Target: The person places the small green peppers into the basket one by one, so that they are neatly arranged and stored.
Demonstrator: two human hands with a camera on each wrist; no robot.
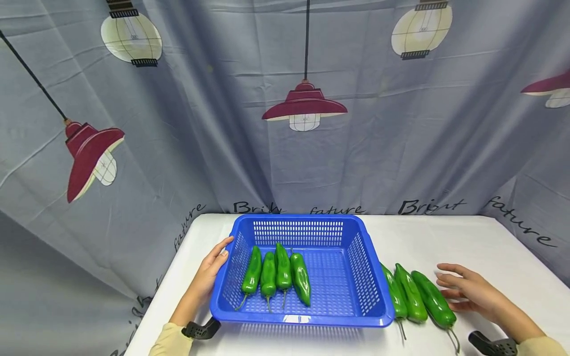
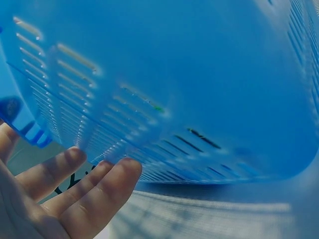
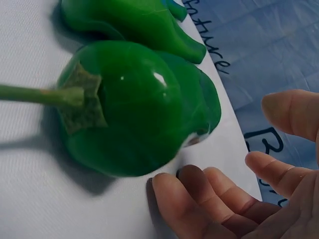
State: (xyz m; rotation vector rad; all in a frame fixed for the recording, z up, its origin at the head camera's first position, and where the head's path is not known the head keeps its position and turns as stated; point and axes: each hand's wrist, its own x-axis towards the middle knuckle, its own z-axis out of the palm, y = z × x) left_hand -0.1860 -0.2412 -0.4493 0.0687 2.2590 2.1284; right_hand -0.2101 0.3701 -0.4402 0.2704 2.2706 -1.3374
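A blue plastic basket (image 1: 303,320) with slotted walls stands in the middle of the table. Inside, toward its left half, several green peppers (image 1: 251,271) lie side by side. My left hand (image 1: 209,269) is at the basket's left side; in the left wrist view its extended fingers (image 2: 107,199) are against the slotted outer wall. Right of the basket, three green peppers (image 1: 409,294) lie in a row on the cloth. Just beside the outermost pepper (image 1: 433,299) is my right hand (image 1: 476,291), fingers spread and nothing in it. The right wrist view shows this pepper's stem end (image 3: 89,97) close up.
A white cloth (image 1: 445,237) covers the table. Behind it hangs a grey curtain (image 1: 347,163) printed with lamps and lettering, reaching down to the table's back edge. Each wrist wears a black band (image 1: 201,330).
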